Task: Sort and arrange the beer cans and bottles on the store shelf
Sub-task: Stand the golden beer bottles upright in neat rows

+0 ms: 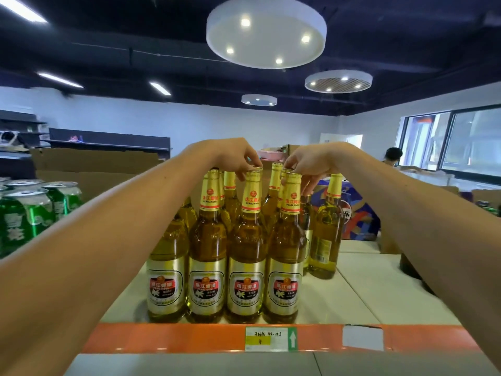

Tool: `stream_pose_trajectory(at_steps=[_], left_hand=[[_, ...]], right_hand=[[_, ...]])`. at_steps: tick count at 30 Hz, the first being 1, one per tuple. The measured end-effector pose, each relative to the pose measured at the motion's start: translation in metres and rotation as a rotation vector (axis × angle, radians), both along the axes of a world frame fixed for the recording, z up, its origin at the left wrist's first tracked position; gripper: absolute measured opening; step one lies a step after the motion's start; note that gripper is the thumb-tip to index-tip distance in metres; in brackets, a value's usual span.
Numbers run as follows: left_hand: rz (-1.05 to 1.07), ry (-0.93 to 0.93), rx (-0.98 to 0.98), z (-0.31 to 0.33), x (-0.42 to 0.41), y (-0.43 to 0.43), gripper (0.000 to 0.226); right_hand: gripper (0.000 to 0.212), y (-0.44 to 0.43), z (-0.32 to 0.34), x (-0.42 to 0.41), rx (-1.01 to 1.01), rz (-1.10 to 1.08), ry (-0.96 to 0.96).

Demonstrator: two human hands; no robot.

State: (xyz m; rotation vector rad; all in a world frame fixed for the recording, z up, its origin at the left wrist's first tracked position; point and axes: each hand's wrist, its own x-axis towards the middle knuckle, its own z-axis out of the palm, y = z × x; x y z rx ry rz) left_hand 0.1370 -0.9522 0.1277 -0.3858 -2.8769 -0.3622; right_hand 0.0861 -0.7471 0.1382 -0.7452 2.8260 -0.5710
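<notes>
Crowding beer btls: green cans L, blue carton R, cardboard behind.

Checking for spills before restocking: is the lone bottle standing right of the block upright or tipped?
Upright. The lone bottle stands on its base on the shelf, with its gold-capped neck pointing up.

The room is bright, lit by round ceiling lamps, long strip lights and a window at the right. The beer bottles carry soft glare. The wide lens bends the edges, and the forearms look stretched and slightly soft.
</notes>
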Motion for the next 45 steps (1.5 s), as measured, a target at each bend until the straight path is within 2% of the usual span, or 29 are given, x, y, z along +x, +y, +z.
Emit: stream_pose_trajectory(at_steps=[9,16,20,22,25,28,31,37,41,45], left_hand=[[-0.008,0.037,0.042,-0.002,0.000,-0.006,0.030],[-0.024,0.039,0.095,-0.004,0.003,-0.004,0.031],[-0.027,0.064,0.188,-0.007,0.005,-0.001,0.029],[-0.020,0.118,0.228,-0.007,0.006,0.001,0.035],[0.003,0.305,0.342,0.003,0.011,-0.006,0.037],[0.054,0.390,0.427,0.023,0.023,-0.030,0.034],[0.134,0.339,0.429,0.029,0.033,-0.065,0.027],[0.215,0.162,0.392,0.026,0.027,-0.100,0.019],[0.252,-0.023,0.147,0.033,0.002,-0.076,0.029],[0.300,-0.234,-0.052,0.042,-0.029,-0.047,0.039]], right_hand=[[0.026,0.001,0.000,-0.012,-0.022,0.036,-0.052],[0.018,0.005,-0.002,-0.009,-0.042,0.063,-0.047],[0.026,0.013,-0.009,-0.008,-0.088,0.051,-0.057],[0.032,0.013,-0.009,-0.007,-0.135,0.009,0.008],[0.039,0.003,0.000,-0.007,-0.214,-0.050,0.254],[0.036,-0.011,0.018,0.001,-0.226,0.006,0.362],[0.031,-0.028,0.040,0.007,-0.157,0.066,0.388],[0.039,-0.046,0.052,-0.032,0.035,0.040,0.415],[0.046,-0.043,0.032,-0.062,0.214,0.012,0.399],[0.049,-0.045,0.010,-0.097,0.170,0.042,0.332]])
